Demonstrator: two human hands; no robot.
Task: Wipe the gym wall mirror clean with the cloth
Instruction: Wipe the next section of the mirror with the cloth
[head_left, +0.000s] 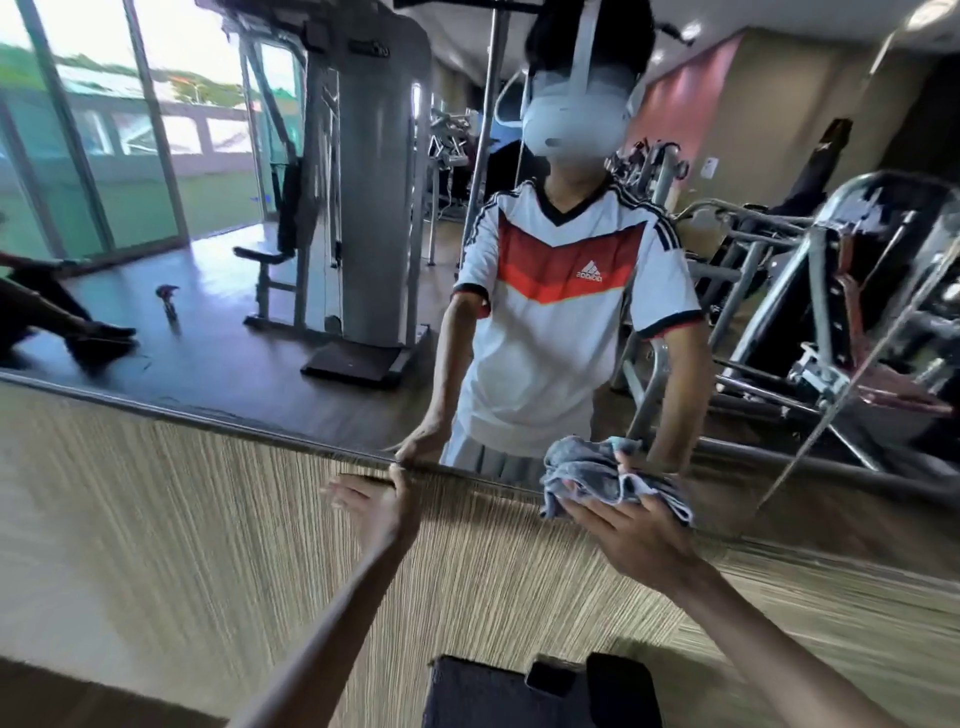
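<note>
A wood-grain wall panel fills the lower half of the view, its grain running upright. A metal trim runs along the panel's top edge. At the bottom edge sits a dark object, partly cut off. Reflected above the panel: a grey weight machine, a tilted bench frame at right, windows at left, and a small red item on the dark floor.
</note>
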